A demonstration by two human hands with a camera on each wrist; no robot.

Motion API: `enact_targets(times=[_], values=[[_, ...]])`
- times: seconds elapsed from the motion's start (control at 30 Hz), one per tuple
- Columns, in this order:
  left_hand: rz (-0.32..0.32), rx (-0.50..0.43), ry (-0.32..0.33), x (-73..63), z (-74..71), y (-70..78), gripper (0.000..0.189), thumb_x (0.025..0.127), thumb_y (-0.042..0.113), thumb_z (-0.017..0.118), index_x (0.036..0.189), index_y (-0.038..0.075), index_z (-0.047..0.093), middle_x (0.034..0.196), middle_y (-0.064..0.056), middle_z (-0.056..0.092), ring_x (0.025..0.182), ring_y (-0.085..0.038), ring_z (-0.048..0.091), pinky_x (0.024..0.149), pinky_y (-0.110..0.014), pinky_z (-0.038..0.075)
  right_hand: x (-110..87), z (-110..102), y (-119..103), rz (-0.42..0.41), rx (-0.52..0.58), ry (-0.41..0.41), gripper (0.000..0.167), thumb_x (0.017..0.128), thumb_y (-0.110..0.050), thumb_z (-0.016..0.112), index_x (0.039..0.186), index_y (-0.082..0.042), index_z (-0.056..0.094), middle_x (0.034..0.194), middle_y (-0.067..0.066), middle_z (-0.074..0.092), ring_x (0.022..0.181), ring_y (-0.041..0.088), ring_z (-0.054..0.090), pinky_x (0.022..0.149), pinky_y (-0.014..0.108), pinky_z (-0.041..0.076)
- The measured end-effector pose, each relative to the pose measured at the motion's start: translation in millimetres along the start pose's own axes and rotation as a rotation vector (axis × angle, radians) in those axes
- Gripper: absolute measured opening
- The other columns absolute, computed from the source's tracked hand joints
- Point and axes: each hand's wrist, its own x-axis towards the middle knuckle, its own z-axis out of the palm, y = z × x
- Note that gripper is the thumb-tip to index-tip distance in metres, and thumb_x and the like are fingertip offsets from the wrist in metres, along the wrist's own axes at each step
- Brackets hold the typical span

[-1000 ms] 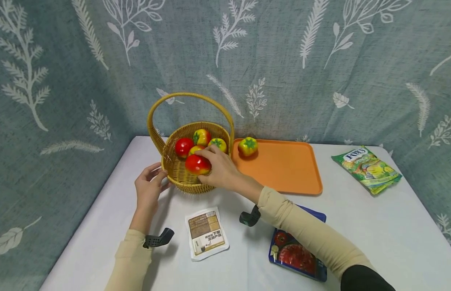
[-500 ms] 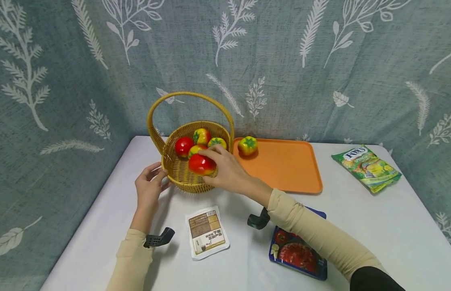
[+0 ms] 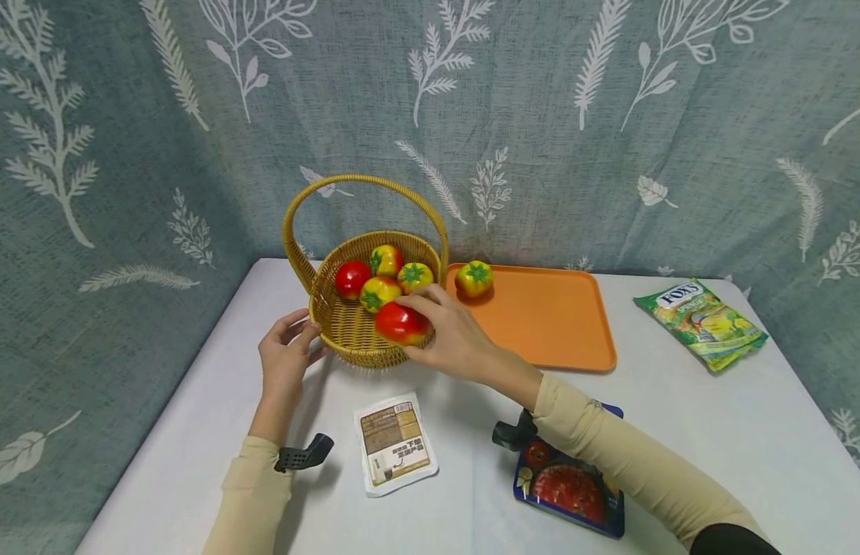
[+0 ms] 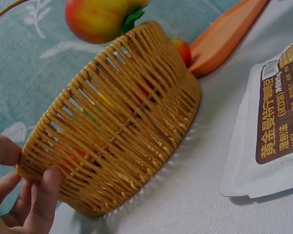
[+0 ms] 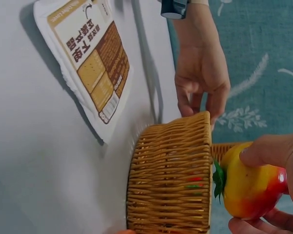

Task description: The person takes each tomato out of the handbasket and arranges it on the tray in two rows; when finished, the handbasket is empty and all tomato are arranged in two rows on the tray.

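My right hand (image 3: 461,339) grips a glossy red-and-yellow fruit (image 3: 401,324) with a green leafy cap, raised over the near right rim of the wicker basket (image 3: 343,330). In the right wrist view, thumb and fingers lie around the fruit (image 5: 249,183), its cap turned towards the basket. My left hand (image 3: 284,361) pinches the basket's left rim between thumb and fingers, clearer in the left wrist view on the woven wall (image 4: 112,131). Inside the basket lie several similar fruits, among them a red one (image 3: 351,280) and a yellow one (image 3: 380,293).
Right of the basket, an orange tray (image 3: 548,316) bears one fruit (image 3: 474,279). A white-and-brown packet (image 3: 395,445) lies in front. The right forearm partly covers a blue packet (image 3: 565,493). A green FOX'S bag (image 3: 700,322) lies far right. A patterned curtain (image 3: 527,139) closes the back.
The right hand has moved right with the fruit, from over the basket's middle to its near right rim, uncovering the yellow fruit. The left hand has stayed on the rim.
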Motion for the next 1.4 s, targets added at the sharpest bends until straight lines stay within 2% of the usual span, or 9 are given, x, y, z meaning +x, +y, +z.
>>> enact_targets(times=[0.3,0.53,0.7,1.1,1.4], values=[[0.002,0.022,-0.003,-0.6,-0.3,0.8,0.041,0.098,0.012,0.063,0.137,0.007,0.055,0.123,-0.008,0.053,0.109,-0.026,0.062,0.077,-0.029,0.061,-17.8,-7.0,9.4,0.017,0.026,0.015,0.065,0.074,-0.012,0.086,0.134,-0.007,0.061,0.126,0.009,0.054,0.107,0.022,0.061,0.092,0.037,0.056],[-0.008,0.023,-0.001,-0.4,-1.4,1.1,0.041,0.098,0.012,0.063,0.138,0.008,0.054,0.124,-0.008,0.053,0.104,-0.021,0.062,0.077,-0.028,0.061,-26.2,-10.8,14.2,-0.029,0.042,0.054,0.064,0.074,-0.011,0.086,0.132,-0.006,0.062,0.124,0.009,0.055,0.104,0.022,0.062,0.089,0.036,0.058],[-0.010,0.035,-0.006,0.5,-0.1,0.2,0.042,0.098,0.012,0.063,0.138,0.008,0.054,0.124,-0.007,0.052,0.106,-0.022,0.062,0.079,-0.029,0.061,-31.4,-15.0,15.7,-0.031,0.025,0.081,0.064,0.072,-0.010,0.087,0.131,-0.006,0.063,0.123,0.010,0.056,0.102,0.023,0.063,0.087,0.037,0.058],[-0.004,0.020,-0.004,0.2,0.4,0.4,0.041,0.097,0.011,0.063,0.137,0.008,0.055,0.121,-0.007,0.053,0.103,-0.021,0.063,0.080,-0.031,0.061,-47.7,-26.8,23.9,-0.013,0.009,0.105,0.066,0.072,-0.013,0.089,0.132,-0.008,0.062,0.127,0.010,0.056,0.107,0.023,0.062,0.090,0.040,0.058],[-0.002,0.013,0.000,-0.3,0.1,0.8,0.040,0.098,0.010,0.063,0.137,0.008,0.055,0.122,-0.007,0.052,0.111,-0.029,0.061,0.079,-0.030,0.061,-60.1,-37.8,33.0,0.018,0.005,0.112,0.068,0.072,-0.010,0.088,0.134,-0.008,0.061,0.127,0.009,0.055,0.105,0.022,0.063,0.087,0.039,0.059]])
